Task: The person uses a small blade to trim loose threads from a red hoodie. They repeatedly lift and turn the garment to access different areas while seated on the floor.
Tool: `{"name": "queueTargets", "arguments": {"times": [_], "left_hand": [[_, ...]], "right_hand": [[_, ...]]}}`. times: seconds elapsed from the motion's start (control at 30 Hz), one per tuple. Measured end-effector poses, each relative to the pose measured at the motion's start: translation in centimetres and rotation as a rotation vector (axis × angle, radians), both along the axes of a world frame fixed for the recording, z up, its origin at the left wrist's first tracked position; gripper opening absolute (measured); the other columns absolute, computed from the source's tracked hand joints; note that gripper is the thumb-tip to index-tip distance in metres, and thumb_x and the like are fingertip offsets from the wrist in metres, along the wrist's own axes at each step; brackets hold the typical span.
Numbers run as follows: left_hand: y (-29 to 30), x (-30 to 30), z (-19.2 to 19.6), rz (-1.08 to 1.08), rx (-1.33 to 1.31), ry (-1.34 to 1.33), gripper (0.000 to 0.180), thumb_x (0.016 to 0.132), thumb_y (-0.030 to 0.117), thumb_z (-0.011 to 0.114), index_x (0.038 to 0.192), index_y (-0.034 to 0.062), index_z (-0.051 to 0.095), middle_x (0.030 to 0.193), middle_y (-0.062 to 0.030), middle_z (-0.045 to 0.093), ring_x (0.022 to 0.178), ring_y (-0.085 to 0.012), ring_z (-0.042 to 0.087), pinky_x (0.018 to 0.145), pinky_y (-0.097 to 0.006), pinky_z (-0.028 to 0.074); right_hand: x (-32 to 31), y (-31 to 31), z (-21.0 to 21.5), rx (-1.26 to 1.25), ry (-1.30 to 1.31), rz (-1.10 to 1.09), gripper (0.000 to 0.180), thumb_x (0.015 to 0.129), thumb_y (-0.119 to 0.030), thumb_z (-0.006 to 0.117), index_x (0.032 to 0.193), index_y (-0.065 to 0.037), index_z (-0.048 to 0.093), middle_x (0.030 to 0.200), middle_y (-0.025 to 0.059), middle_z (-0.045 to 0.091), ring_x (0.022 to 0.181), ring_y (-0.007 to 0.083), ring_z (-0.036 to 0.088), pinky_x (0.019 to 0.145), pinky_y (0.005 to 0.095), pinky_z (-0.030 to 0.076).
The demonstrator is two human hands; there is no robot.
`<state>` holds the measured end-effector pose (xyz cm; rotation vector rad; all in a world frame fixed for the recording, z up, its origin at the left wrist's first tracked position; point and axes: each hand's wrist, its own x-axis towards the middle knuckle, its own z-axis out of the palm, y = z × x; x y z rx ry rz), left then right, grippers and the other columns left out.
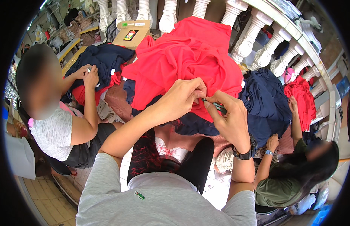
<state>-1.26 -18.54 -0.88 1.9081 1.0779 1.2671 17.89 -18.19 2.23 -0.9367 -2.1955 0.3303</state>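
A large heap of bright red cloth (182, 49) lies in front of me, with its near edge under my hands. My left hand (184, 96) is closed in a pinch at this edge, the red cloth at its fingertips; any thread there is too small to make out. Close on its right, my right hand (233, 116) is wrapped around small green thread snips (219, 107). Their tip points left, toward the pinching fingers. Dark navy cloth (195, 126) shows beneath the red edge, above my lap.
At left, a person holds a small tool over navy garments (101, 60). Another person at right handles a navy pile (263, 98) beside red cloth (299, 100). A cardboard box (131, 33) sits behind, near white balusters (254, 35).
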Motion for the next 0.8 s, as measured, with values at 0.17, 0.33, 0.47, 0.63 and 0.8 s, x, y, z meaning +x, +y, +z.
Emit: {"name": "queueTargets", "arguments": {"times": [0.17,0.33,0.47,0.63,0.8], "left_hand": [[-0.1,-0.1,0.0,-0.004,-0.031,0.004,0.005,0.099,-0.003,0.049,0.096,-0.0043,0.054,0.085,-0.0112,0.065,0.079,-0.0172,0.067,0.072,-0.031,0.054],[0.4,-0.5,-0.6,0.002,-0.033,-0.139,0.010,0.102,0.000,0.046,0.097,-0.0034,0.053,0.089,-0.0104,0.066,0.081,-0.0171,0.066,0.075,-0.032,0.054],[-0.2,-0.9,-0.3,0.125,0.066,-0.116,0.008,0.101,-0.001,0.046,0.100,-0.0033,0.053,0.090,-0.0119,0.065,0.082,-0.0195,0.066,0.076,-0.033,0.054],[-1.0,-3.0,0.9,0.298,0.278,0.265,0.014,0.096,0.000,0.053,0.109,-0.0036,0.057,0.096,-0.0148,0.065,0.089,-0.0253,0.067,0.081,-0.034,0.053],[2.7,-2.6,0.6,-0.003,0.223,0.137,0.012,0.098,0.011,0.061,0.102,-0.0010,0.060,0.092,-0.0074,0.062,0.091,-0.0180,0.062,0.082,-0.031,0.048]], "right_hand": [[0.6,0.6,-0.7,-0.053,0.089,0.024,0.008,0.088,-0.011,0.069,0.088,-0.004,0.065,0.076,0.0098,0.067,0.063,0.0239,0.064,0.055,0.0366,0.045],[0.8,3.0,-2.3,-0.217,0.419,0.278,0.026,0.090,-0.011,0.073,0.109,0.001,0.062,0.079,0.0037,0.067,0.067,0.0081,0.057,0.058,0.0275,0.043],[1.4,5.1,-3.4,-0.516,0.289,0.278,0.026,0.091,-0.008,0.072,0.114,0.001,0.064,0.088,-0.0015,0.065,0.073,0.0032,0.055,0.063,0.0221,0.043],[1.0,6.0,-2.9,-0.519,0.461,0.350,0.018,0.095,-0.003,0.066,0.113,0.001,0.066,0.089,-0.0064,0.063,0.072,-0.0020,0.051,0.061,0.0177,0.040],[0.3,5.9,-1.9,-0.613,0.471,0.391,0.021,0.094,-0.001,0.066,0.115,0.001,0.067,0.092,-0.0059,0.063,0.078,-0.0003,0.053,0.067,0.0185,0.043]]}}
